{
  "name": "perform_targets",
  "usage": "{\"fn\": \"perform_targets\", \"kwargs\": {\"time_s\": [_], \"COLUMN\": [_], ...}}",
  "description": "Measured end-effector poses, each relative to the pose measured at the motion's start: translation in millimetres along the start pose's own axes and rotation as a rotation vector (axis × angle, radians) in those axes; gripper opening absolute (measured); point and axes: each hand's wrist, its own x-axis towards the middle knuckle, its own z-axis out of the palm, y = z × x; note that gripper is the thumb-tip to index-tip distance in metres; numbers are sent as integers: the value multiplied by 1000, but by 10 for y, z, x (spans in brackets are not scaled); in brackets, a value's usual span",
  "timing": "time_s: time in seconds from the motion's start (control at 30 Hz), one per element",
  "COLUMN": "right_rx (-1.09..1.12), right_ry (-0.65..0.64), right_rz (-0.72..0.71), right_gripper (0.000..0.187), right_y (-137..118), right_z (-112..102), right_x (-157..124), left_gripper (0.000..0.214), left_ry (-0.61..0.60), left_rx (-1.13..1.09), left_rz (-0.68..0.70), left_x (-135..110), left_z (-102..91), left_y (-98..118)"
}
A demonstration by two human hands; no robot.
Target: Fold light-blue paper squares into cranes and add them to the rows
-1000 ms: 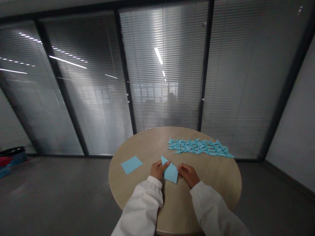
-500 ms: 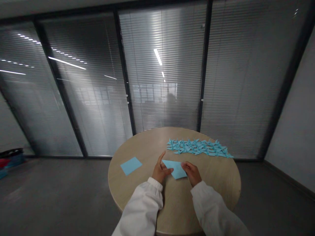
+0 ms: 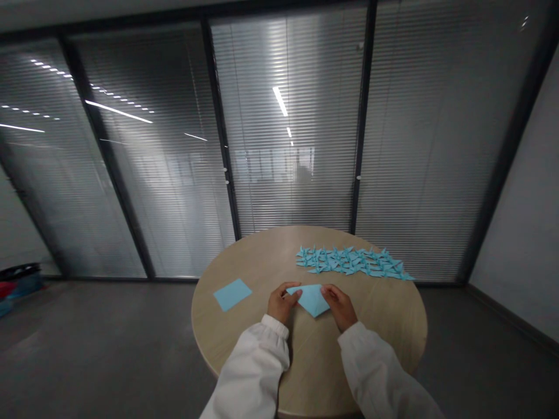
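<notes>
Between my hands is a partly folded sheet of light blue origami paper (image 3: 313, 299), a flat top edge above and a point toward me. My left hand (image 3: 282, 302) pinches its left corner between thumb and fingers. At the upper right edge, my right hand (image 3: 339, 305) grips the paper with thumb and fingertips closed. Beyond my hands, several folded blue paper cranes (image 3: 349, 261) lie packed in rows. To the left rests a flat, unfolded blue sheet (image 3: 233, 294).
Everything lies on a round wooden table (image 3: 257, 256). Glass partitions with blinds (image 3: 292, 198) stand close behind its far edge. A dark container with red and blue things (image 3: 20, 282) sits on the floor at far left.
My left fingers, with the index raised before, have closed onto the paper's left corner. The paper's outline has become a more even, downward-pointing shape. My right hand has barely moved.
</notes>
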Motion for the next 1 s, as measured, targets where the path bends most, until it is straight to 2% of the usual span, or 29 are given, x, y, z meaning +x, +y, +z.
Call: {"fn": "perform_targets", "kwargs": {"time_s": [0.17, 0.43, 0.63, 0.9, 1.0], "right_rx": [111, 39, 68, -100, -130], "right_ry": [-39, 0, 16, 22, 35], "right_rz": [54, 26, 68, 52, 63], "right_gripper": [40, 30, 28, 32, 30], "right_y": [-59, -21, 36, -55, -56], "right_z": [9, -35, -16, -32, -34], "right_x": [-6, 10, 29, -18, -22], "left_gripper": [32, 42, 37, 20, 21], "left_ry": [49, -128, -160, -120, -139], "left_rx": [-4, 134, 189, 279, 329], "left_rz": [11, 12, 30, 115, 152], "left_x": [-14, 40, 84, 30, 26], "left_z": [-3, -27, -41, -15, -12], "left_y": [41, -106, -229, -210, -197]}}
